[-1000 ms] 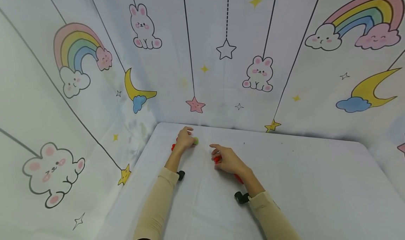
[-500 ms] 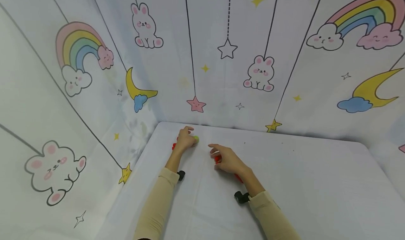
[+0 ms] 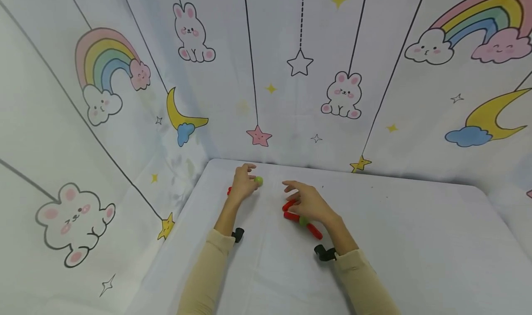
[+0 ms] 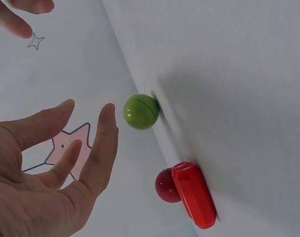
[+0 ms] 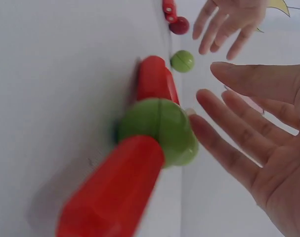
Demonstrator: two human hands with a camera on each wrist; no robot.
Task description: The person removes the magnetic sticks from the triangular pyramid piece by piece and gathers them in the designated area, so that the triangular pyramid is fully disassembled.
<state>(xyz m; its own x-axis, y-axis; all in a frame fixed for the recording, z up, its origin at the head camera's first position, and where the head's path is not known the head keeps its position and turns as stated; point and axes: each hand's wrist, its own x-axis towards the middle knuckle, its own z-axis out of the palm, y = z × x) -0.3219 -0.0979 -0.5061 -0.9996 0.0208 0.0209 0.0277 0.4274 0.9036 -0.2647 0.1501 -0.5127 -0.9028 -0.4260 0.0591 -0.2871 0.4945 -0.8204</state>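
My left hand is at the far left of the table, fingers parted and bent a little. A smooth green ball lies just beyond its fingertips, apart from them in the left wrist view. Nearby a red rod lies against a dark red ball. My right hand, fingers apart, is just above a group of red rods and green balls. In the right wrist view, rods meet the balls at both ends of the cluster. Nothing is gripped by either hand; the right hand partly covers the group from above.
A white-covered table extends to the right. Behind it and at the left hangs a white cloth printed with rabbits, stars and rainbows. A black wrist camera sits by the right cuff, another wrist camera by the left.
My right hand has moved up and to the right, off the red rods, uncovering them and a green ball. The left hand has barely moved, its fingers now slightly off the green ball.
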